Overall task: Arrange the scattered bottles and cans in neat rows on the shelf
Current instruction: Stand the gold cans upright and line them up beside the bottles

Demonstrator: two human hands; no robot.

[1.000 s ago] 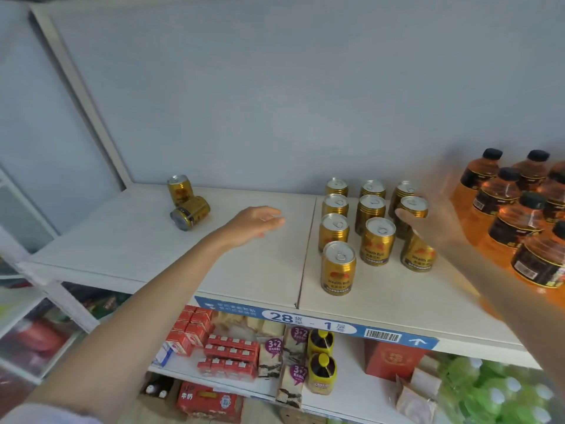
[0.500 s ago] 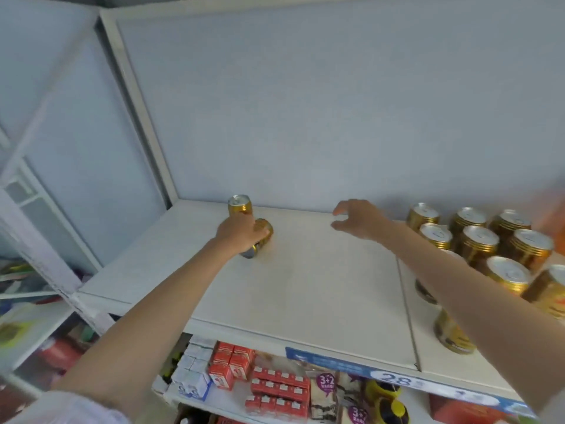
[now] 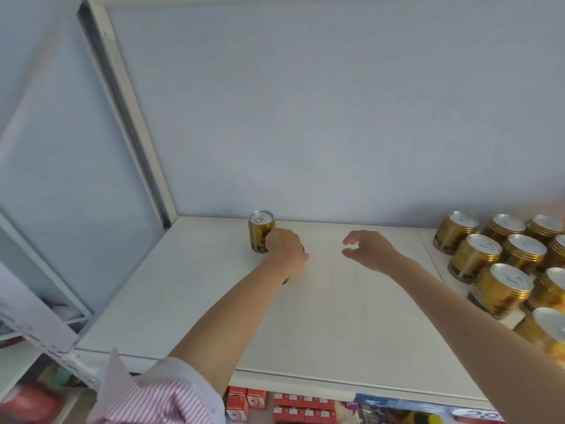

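On the white shelf (image 3: 336,319) a gold can (image 3: 260,229) stands upright near the back wall. My left hand (image 3: 286,249) is right beside it, closed over a second gold can that lies on its side. That can is almost hidden; only a dark end (image 3: 286,281) shows under my wrist. My right hand (image 3: 368,249) hovers just above the shelf to the right, fingers apart and empty. Several gold cans (image 3: 506,264) stand in neat rows at the far right.
A white frame post (image 3: 131,117) and a side panel close the shelf on the left, and the blue-grey back wall (image 3: 305,117) closes it behind. Red cartons (image 3: 244,405) sit on the lower shelf under the front edge, beside a blue price strip (image 3: 397,403).
My left hand reached left and closed over the lying can. My right hand left the rows and moved to the shelf's middle. The view swung left, so the orange bottles are out of frame.
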